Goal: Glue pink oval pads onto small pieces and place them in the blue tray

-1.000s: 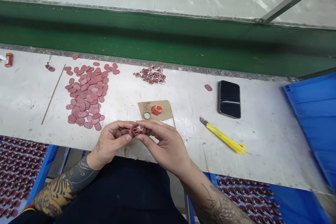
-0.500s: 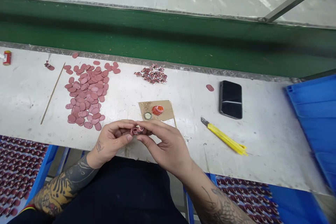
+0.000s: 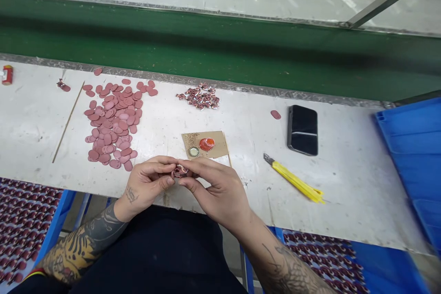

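Note:
Between my two hands, over the table's front edge, is a small dark-red and white painted piece (image 3: 179, 171). My left hand (image 3: 147, 183) pinches it from the left with thumb and fingers. From the right, my right hand (image 3: 220, 190) grips it between thumb and forefinger. The fingers partly cover the piece, so its full shape is hidden. Just beyond the hands lies a cardboard piece (image 3: 220, 148) bearing a red-orange small pot (image 3: 207, 144) and a bottle cap (image 3: 194, 152). A pile of similar small painted pieces (image 3: 201, 97) sits farther back.
Many flat pink ovals (image 3: 117, 119) are spread at left beside a thin stick (image 3: 68, 121). To the right lie a yellow utility knife (image 3: 296, 180), a black phone (image 3: 303, 130) and a lone pink oval (image 3: 275, 114). A blue crate (image 3: 413, 161) stands at the right edge.
Both hands stay in nearly the same place, still holding the painted piece, which appears very slightly turned. The camera view has shifted a little; the things on the table have not moved.

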Action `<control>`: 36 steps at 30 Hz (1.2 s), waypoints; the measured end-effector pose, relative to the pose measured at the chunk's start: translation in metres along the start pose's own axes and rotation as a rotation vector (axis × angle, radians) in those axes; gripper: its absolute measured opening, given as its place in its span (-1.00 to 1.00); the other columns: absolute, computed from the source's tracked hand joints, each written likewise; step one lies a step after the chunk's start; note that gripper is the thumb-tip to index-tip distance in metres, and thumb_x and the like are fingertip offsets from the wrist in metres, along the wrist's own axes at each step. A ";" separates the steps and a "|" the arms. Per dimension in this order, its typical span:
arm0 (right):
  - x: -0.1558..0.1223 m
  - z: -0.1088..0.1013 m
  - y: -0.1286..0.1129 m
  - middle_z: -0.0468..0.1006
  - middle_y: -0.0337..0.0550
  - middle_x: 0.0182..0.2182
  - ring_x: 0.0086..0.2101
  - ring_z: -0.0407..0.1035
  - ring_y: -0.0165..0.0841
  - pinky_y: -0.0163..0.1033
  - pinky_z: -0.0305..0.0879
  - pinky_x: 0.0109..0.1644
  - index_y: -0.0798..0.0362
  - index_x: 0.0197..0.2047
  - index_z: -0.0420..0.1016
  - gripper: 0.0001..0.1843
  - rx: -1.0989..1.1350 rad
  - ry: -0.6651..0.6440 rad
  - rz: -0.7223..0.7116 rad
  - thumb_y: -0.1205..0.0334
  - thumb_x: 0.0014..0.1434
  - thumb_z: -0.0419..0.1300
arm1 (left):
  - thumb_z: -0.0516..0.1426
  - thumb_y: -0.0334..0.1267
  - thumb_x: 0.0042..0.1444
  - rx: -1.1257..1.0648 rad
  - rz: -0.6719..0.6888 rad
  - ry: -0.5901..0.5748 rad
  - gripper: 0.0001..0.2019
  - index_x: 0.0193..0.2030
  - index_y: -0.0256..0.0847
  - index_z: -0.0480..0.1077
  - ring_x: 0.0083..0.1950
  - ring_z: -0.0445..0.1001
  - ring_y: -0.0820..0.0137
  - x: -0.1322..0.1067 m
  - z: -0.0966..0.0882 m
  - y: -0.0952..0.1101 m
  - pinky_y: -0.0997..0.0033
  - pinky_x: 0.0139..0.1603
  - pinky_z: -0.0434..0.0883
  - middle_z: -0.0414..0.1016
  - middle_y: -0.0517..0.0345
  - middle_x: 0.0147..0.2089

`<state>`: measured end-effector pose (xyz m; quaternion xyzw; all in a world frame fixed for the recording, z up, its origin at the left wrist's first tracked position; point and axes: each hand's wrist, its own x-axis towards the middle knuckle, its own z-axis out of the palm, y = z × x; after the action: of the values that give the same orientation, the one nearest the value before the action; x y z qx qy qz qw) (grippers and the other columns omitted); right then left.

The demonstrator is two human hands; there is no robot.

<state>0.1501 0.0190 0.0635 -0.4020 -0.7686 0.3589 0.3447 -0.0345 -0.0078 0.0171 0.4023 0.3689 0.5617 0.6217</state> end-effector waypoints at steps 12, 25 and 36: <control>0.000 0.001 0.002 0.63 -0.21 -0.30 -0.31 0.52 -0.36 -0.25 0.48 -0.21 -0.09 0.08 0.56 -0.64 0.000 0.010 0.000 0.37 0.23 0.31 | 0.32 -0.42 0.10 0.031 -0.002 -0.019 -0.76 -0.10 -0.08 0.64 -0.04 0.60 0.29 -0.002 -0.002 -0.003 0.32 -0.02 0.59 0.57 0.00 -0.01; 0.001 0.002 0.004 0.63 -0.18 -0.30 -0.30 0.53 -0.36 -0.27 0.46 -0.21 -0.02 0.07 0.57 -0.66 -0.008 0.010 -0.015 0.35 0.23 0.32 | 0.29 -0.47 0.12 0.037 0.056 -0.045 -0.72 -0.07 -0.08 0.63 -0.03 0.59 0.30 -0.001 -0.004 -0.005 0.33 -0.02 0.59 0.56 0.01 0.00; 0.002 -0.001 0.002 0.61 -0.23 -0.30 -0.33 0.48 -0.38 -0.27 0.43 -0.22 -0.02 0.05 0.54 -0.69 -0.028 -0.016 0.008 0.36 0.24 0.30 | 0.28 -0.45 0.14 0.028 0.024 -0.054 -0.75 -0.07 -0.07 0.61 0.02 0.59 0.30 0.001 -0.002 -0.003 0.33 0.04 0.56 0.59 0.05 0.00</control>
<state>0.1508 0.0217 0.0624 -0.4070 -0.7747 0.3527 0.3313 -0.0345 -0.0069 0.0136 0.4306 0.3548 0.5527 0.6191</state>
